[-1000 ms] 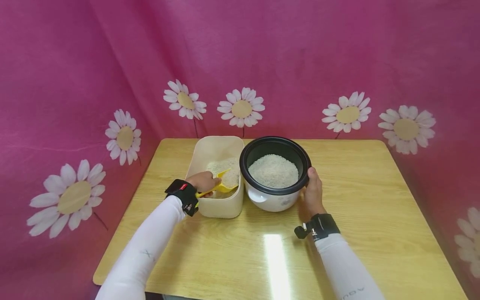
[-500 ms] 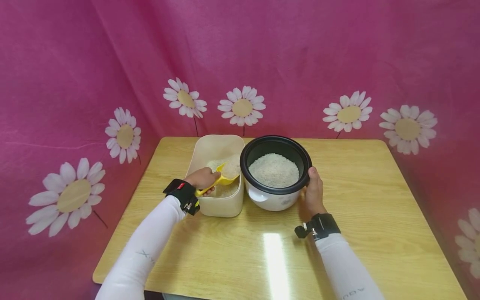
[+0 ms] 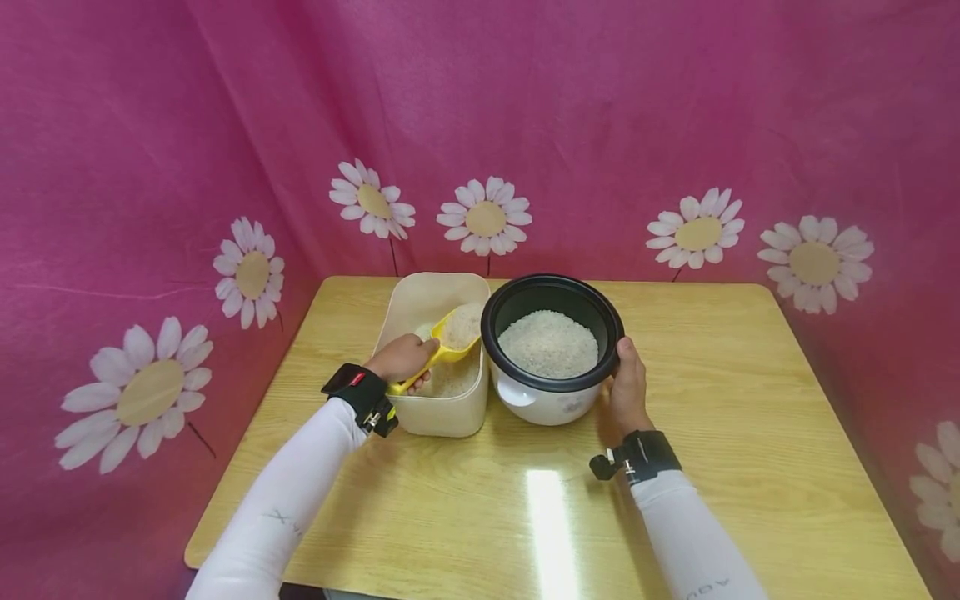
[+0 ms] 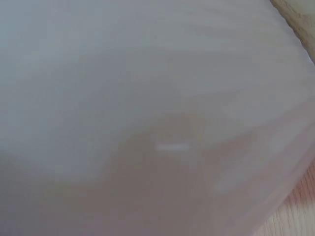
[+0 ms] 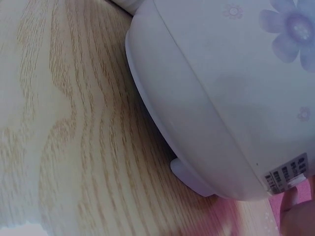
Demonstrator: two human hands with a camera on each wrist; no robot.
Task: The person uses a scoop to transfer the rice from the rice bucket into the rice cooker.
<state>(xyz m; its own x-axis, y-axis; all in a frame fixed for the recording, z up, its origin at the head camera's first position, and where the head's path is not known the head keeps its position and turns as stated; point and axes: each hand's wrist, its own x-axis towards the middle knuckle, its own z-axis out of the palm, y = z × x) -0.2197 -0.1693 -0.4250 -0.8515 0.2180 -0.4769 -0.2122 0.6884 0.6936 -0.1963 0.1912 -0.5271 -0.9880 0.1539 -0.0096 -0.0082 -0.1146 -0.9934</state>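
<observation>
My left hand (image 3: pixel 401 358) grips the handle of a yellow scoop (image 3: pixel 447 352), which carries a heap of rice (image 3: pixel 462 325). The scoop is over the right part of a cream rice bin (image 3: pixel 442 417) that has more rice inside. Just to its right stands a white rice cooker (image 3: pixel 547 406) with a black rim and a mound of rice (image 3: pixel 550 343) in it. My right hand (image 3: pixel 628 387) holds the cooker's right side, thumb at the rim; fingers (image 5: pixel 298 216) show at the corner of the right wrist view. A blurred pale surface fills most of the left wrist view.
Bin and cooker stand side by side, nearly touching, toward the back of a wooden table (image 3: pixel 742 417). A pink curtain (image 3: pixel 585 108) with printed daisies hangs behind the table and along both sides. A bright light reflection lies on the front of the tabletop.
My left hand has lifted the scoop out of the rice, with a heaped load, up to about the bin's rim level. The right hand and the rice cooker have stayed put.
</observation>
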